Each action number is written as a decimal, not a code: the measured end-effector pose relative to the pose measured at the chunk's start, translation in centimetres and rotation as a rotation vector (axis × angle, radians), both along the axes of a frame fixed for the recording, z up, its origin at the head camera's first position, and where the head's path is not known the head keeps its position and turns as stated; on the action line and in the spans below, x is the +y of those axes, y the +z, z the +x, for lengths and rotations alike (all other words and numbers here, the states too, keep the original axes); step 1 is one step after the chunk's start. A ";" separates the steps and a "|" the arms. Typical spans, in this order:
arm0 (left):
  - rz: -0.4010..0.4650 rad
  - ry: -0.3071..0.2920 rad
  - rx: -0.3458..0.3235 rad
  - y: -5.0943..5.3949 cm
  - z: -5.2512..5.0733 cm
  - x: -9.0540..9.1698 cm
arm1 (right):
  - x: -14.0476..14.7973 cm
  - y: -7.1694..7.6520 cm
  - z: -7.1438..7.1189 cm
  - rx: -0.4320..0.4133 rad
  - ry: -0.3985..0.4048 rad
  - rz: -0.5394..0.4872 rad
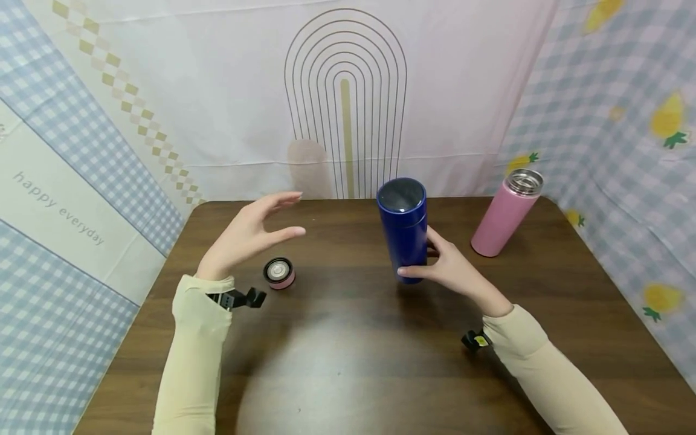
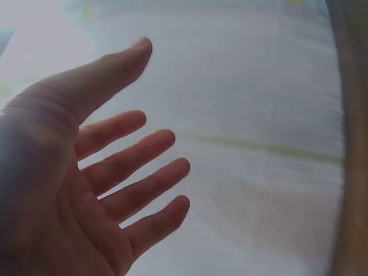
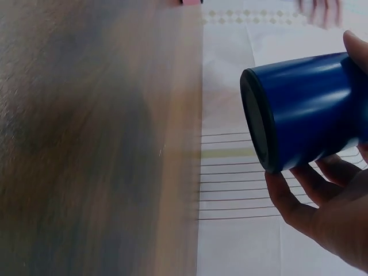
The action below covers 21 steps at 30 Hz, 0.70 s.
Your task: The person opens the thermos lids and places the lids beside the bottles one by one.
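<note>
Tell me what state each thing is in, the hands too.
Blue bottle: held above the table, roughly upright, apparently closed on top.
Pink bottle: standing upright, uncapped.
Pink lid: off, lying on the table.
Left hand: empty, fingers spread from thumb.
Right hand: gripping the blue bottle.

Bright head view, hazy and dim wrist views

In the head view, light is bright and fairly even. A broad, pale glare whitens the near middle of the surface (image 1: pixel 337 356), with soft shadows around it; the blue bottle (image 1: pixel 405 241) has a small highlight on its top. In the left wrist view, strong light floods the upper left corner, leaving the left hand (image 2: pixel 100 172) shadowed against a washed-out, soft cloth (image 2: pixel 264 86). The right wrist view is dimmer: the surface is smeared, the blue bottle clearer, with glossy streaks.
</note>
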<state>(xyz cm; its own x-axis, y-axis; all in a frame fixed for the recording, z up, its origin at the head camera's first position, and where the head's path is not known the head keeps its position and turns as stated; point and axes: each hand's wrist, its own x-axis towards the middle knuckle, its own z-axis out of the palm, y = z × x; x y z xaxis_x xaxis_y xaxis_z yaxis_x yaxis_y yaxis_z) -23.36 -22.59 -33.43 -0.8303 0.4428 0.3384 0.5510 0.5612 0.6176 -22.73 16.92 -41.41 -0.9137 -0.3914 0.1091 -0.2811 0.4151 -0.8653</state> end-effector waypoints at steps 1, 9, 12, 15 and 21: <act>-0.016 -0.031 0.028 0.9 0.0 0.7 | 0.1 0.0 0.1 0.001 -0.001 0.005; -0.168 -0.285 0.288 6.7 0.1 6.8 | 0.6 0.2 0.5 0.040 -0.001 0.028; -0.220 -0.372 0.311 7.7 0.2 8.9 | 0.7 0.1 0.7 0.071 -0.003 0.042; -0.234 -0.444 0.316 7.9 0.2 10.4 | 0.5 -0.1 0.8 0.084 0.011 0.053; -0.184 -0.560 0.299 6.9 0.4 12.1 | 0.1 -0.2 1.0 0.083 0.041 0.049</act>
